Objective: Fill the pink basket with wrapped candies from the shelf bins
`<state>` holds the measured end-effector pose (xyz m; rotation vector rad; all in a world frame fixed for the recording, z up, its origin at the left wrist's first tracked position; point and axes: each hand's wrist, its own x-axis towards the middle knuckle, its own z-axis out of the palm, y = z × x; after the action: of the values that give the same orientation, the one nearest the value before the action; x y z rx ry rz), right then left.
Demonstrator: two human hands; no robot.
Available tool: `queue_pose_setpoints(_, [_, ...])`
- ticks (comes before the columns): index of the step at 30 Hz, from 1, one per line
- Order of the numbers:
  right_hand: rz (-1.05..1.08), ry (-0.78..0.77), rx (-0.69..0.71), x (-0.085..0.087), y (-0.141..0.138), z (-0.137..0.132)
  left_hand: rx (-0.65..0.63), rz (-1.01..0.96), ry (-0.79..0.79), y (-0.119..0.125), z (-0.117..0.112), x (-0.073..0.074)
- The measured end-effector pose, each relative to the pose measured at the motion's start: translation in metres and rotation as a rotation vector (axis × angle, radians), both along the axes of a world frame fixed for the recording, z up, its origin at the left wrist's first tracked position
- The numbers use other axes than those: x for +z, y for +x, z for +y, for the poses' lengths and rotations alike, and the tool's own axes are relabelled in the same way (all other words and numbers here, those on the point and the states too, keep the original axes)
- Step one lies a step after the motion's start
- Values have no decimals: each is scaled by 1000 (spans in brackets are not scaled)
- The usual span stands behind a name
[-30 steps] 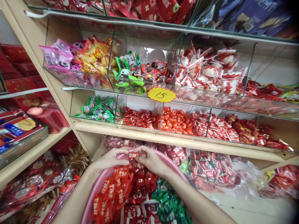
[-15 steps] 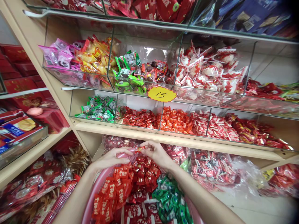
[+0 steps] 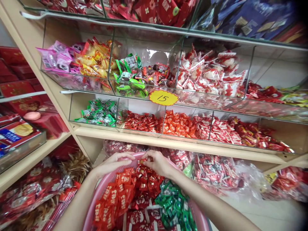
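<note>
Over one near basket, left hand is spread, right hand pinches one sweet; one far tag reads "15".

I can read one number clearly: "15", handwritten in black on a yellow tag with a scalloped red edge, on the far shelving's clear bin front, near the middle. Pale lettering marks the orange-red wrappers at the near left of the pink basket, and white characters the dark red packets beside them; I cannot make out either. At left, white print on a blue-and-red package is too blurred for me.
</note>
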<state>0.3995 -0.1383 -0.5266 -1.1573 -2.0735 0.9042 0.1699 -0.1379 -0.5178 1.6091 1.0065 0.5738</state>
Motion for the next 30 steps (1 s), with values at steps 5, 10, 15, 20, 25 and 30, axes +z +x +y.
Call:
queue_pose_setpoints(5, [-217, 171, 77, -2, -19, 3, -13, -57, -20, 0, -1, 0])
queue_pose_setpoints(10, [-344, 228, 135, -3, -26, 3, -18, -61, -3, -2, 0, -3])
queue_pose_setpoints(15, [-411, 257, 127, -1, -27, 1, -25, -42, 7, -3, 2, -6])
queue_pose_setpoints(20, [-369, 429, 51, 35, -18, 19, -22, -14, 5, -2, 2, -3])
queue_pose_setpoints(25, [-414, 499, -89, 85, -15, 65, 0, 20, -4, -2, 1, -1])
queue_pose_setpoints(30, [-581, 168, -262, 95, -29, 106, 7, 19, 3, -2, 1, -1])
